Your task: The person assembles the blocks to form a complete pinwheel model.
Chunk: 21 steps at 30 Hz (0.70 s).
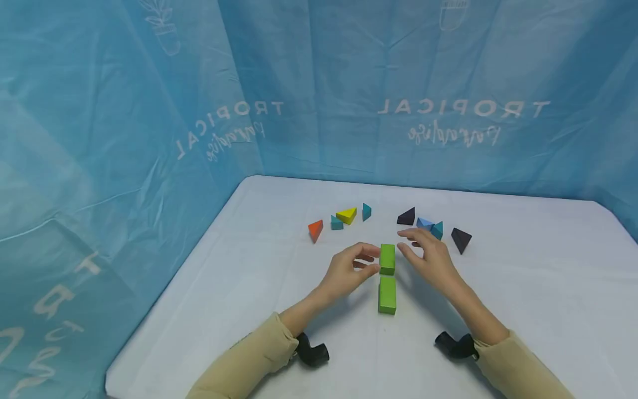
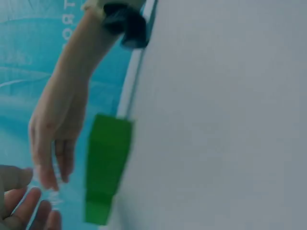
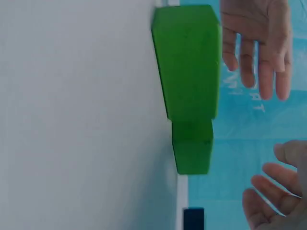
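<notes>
Two green rectangular blocks stand in line on the white table, the far block (image 1: 387,259) just beyond the near block (image 1: 387,295). My left hand (image 1: 350,267) hovers at the left of the far block, fingers loosely bent and thumb apart. In the right wrist view, that left hand (image 3: 259,45) shows a gap from the green blocks (image 3: 187,67). On the other side, my right hand (image 1: 430,257) is held apart from the blocks, fingers relaxed, holding nothing. The left wrist view shows both hands beside the green blocks (image 2: 108,158).
Beyond the hands at left lie an orange block (image 1: 315,230), a yellow block (image 1: 346,215) and two teal pieces, one a teal block (image 1: 366,211). Black block (image 1: 406,216), blue block (image 1: 425,223), teal and another black block (image 1: 461,240) lie right. Blue curtains (image 1: 399,149) surround the table.
</notes>
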Motion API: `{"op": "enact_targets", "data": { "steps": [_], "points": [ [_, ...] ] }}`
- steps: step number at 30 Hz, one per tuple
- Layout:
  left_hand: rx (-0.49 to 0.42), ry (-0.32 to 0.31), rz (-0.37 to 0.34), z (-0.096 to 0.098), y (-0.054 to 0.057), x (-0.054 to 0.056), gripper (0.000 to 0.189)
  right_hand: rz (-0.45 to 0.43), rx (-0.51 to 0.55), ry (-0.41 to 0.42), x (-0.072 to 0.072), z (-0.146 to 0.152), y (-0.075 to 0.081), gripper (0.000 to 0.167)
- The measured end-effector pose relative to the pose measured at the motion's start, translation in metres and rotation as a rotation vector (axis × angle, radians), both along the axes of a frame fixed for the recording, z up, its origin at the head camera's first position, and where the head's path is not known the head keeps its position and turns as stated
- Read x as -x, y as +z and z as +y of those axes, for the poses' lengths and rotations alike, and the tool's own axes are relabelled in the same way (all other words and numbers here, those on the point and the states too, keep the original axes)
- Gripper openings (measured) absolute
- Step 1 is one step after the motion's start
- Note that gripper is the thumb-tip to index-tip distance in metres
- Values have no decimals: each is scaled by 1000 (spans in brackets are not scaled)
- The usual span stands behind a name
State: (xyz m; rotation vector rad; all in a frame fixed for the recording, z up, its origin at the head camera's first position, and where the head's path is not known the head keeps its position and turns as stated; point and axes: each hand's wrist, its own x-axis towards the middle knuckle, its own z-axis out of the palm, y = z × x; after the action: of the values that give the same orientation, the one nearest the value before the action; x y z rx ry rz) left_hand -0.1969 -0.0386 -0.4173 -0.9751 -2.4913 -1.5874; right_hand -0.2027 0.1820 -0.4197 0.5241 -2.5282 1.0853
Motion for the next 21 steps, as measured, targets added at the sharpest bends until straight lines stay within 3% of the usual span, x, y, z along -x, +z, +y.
{"op": "enact_targets", "data": {
  "steps": [2,5,11,16,21],
  "points": [
    [-85,5,-60,2,-13,-7,28,-38,84,23,1,0,-4,31],
    [-149,-30,-88,5,-28,-15,29,-121,233,41,3,1,-11,31],
    [-153,-34,-108,8,-41,-26,28,-217,439,105,7,1,-29,32],
    [-112,-27,-96,9,-44,-31,28,-230,419,99,7,-2,-35,31],
    [-107,-17,-88,10,-46,-32,28,-208,366,118,0,-7,-25,32]
  ]
}}
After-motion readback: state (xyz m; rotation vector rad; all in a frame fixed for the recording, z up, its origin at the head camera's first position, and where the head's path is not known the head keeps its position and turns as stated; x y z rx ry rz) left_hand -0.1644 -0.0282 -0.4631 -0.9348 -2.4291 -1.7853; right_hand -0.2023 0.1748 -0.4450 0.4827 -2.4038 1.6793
